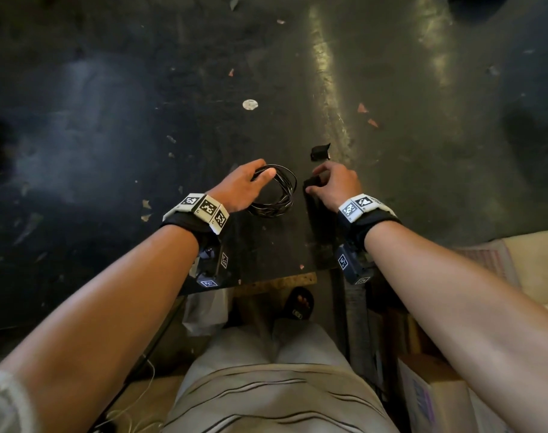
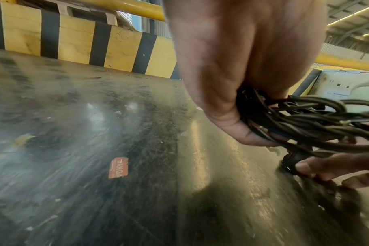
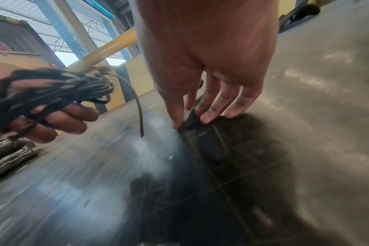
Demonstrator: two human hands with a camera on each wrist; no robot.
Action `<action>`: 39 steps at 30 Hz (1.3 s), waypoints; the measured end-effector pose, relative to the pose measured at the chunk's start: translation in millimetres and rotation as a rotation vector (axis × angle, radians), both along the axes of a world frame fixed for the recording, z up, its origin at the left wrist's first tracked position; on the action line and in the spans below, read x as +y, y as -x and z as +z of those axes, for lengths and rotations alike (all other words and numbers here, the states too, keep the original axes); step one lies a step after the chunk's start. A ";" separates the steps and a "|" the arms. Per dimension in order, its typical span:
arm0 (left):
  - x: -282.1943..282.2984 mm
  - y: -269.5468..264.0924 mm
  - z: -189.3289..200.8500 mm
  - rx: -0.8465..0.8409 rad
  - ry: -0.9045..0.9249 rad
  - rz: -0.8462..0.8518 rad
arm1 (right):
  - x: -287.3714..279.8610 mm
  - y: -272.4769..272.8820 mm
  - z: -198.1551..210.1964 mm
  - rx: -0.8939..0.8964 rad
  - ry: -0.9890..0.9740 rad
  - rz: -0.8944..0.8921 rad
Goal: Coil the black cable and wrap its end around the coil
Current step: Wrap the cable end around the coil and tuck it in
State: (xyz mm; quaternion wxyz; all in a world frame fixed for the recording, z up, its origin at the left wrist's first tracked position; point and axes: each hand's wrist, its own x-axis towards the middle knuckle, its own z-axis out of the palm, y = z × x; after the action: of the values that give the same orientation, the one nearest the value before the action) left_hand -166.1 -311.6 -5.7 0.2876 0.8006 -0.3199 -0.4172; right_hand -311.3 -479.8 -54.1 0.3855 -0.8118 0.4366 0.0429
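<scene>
The black cable is wound into a coil (image 1: 283, 195) of several loops. My left hand (image 1: 254, 182) grips it on its left side, just above the dark table (image 1: 110, 135). In the left wrist view the loops (image 2: 305, 119) bunch between thumb and fingers. A loose cable end (image 3: 137, 108) curves down from the coil (image 3: 53, 93) in the right wrist view. Just right of the coil, my right hand (image 1: 332, 184) pinches the lifted end of a flat black strip (image 1: 311, 204) lying on the table; thumb and fingertips (image 3: 209, 119) meet at its edge (image 3: 190, 126).
A crumpled black scrap (image 1: 320, 151) lies just beyond my right hand. A white disc (image 1: 250, 104) and small orange scraps (image 1: 362, 108) dot the table farther out. The table's front edge (image 1: 266, 282) is close to my body. A yellow-and-black striped board (image 2: 74, 41) borders the far side.
</scene>
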 end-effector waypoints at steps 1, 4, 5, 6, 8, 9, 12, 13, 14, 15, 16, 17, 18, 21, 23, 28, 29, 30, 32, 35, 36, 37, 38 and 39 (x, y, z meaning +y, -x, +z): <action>2.6 0.3 -0.5 0.006 0.003 -0.001 | 2.9 -1.3 -1.9 0.001 0.004 -0.017; 9.1 2.1 1.8 0.020 0.001 -0.006 | 10.0 -2.6 -5.3 -0.025 -0.031 -0.058; 10.8 2.8 2.2 0.025 0.003 0.002 | 11.5 -3.0 -4.9 -0.037 -0.036 -0.067; 12.4 4.0 2.8 0.031 0.006 0.007 | 12.6 -3.3 -2.4 -0.053 -0.034 -0.077; 15.2 5.4 3.8 0.064 0.010 0.017 | 11.6 -5.0 5.9 -0.094 -0.019 -0.101; 16.3 6.4 3.8 0.087 0.013 0.023 | 10.1 -6.0 12.2 -0.116 -0.013 -0.112; 16.9 13.5 10.0 0.125 0.042 -0.011 | 4.4 -8.9 38.2 -0.169 0.005 -0.101; 16.8 16.5 13.7 0.138 0.053 -0.019 | 3.0 -10.2 46.1 -0.180 0.008 -0.082; 16.0 19.2 18.6 0.160 0.068 -0.029 | 2.0 -11.8 52.3 -0.188 0.012 -0.062; 15.5 20.7 20.8 0.186 0.088 -0.036 | 2.0 -12.8 57.5 -0.188 0.016 -0.040; 15.9 22.2 24.0 0.212 0.119 -0.042 | 2.7 -12.6 61.4 -0.182 0.018 -0.017; 16.4 22.8 26.2 0.248 0.148 -0.039 | 3.7 -11.5 64.0 -0.173 0.013 0.003; 16.7 23.4 29.4 0.281 0.174 -0.026 | 4.8 -9.6 65.0 -0.166 -0.002 0.013; 19.2 20.9 33.2 0.314 0.231 -0.014 | 9.8 -2.4 62.1 -0.160 -0.095 -0.003; 20.1 20.5 36.2 0.312 0.250 -0.028 | 12.2 -0.7 60.7 -0.177 -0.188 0.011; 25.8 14.5 31.6 0.315 0.222 -0.061 | 18.5 1.6 76.2 -0.319 -0.539 0.009; 27.3 13.4 29.9 0.308 0.211 -0.067 | 19.4 2.4 79.9 -0.339 -0.588 0.001; 28.9 12.6 28.7 0.302 0.202 -0.073 | 19.7 3.0 82.1 -0.357 -0.630 -0.015; 31.6 10.8 26.3 0.279 0.175 -0.081 | 20.0 3.5 84.9 -0.372 -0.694 -0.034; 34.6 10.5 28.3 0.264 0.160 -0.094 | 21.7 4.9 87.9 -0.345 -0.688 0.025; 34.9 11.3 29.4 0.263 0.165 -0.098 | 22.6 5.3 88.1 -0.339 -0.673 0.033; 35.3 11.7 30.4 0.260 0.173 -0.101 | 23.6 5.7 88.5 -0.332 -0.652 0.033; 35.7 12.5 31.6 0.259 0.183 -0.099 | 24.7 5.7 87.9 -0.326 -0.625 0.030; 36.2 13.7 33.7 0.269 0.195 -0.089 | 26.2 6.0 88.0 -0.315 -0.589 0.034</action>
State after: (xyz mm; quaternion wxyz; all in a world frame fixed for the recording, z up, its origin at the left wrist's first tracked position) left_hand -179.8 -275.4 28.0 0.3853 0.6908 -0.3529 -0.4998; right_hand -317.3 -453.6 33.8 0.6656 -0.6694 0.3266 0.0476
